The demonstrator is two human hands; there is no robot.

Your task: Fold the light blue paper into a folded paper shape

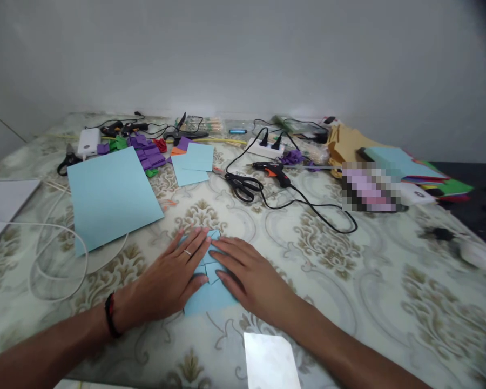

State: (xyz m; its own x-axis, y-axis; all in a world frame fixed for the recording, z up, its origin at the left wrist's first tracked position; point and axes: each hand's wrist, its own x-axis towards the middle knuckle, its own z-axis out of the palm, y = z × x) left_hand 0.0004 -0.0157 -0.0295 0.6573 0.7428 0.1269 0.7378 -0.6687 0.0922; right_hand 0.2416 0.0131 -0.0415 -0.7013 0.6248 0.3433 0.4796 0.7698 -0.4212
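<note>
A light blue paper (210, 302) with folded flaps lies flat on the patterned tablecloth in front of me. My left hand (178, 275), with a ring on one finger, rests flat on its left part, fingers stretched out. From the other side my right hand (251, 273) lies flat on the right part, fingers extended toward the left fingertips. Crease lines and flap edges show between the two hands; the rest of the paper is hidden under them. A white piece of paper (270, 361) lies near the front edge, left of my right forearm.
A large blue sheet (111, 197) lies to the left, beside a white cable (62, 294). Smaller blue squares (198, 159), scissors (243, 186) and a glue gun (273, 172) with its cord lie farther back. Stacked coloured papers (405, 162) sit at right, and a power strip (263, 147) behind.
</note>
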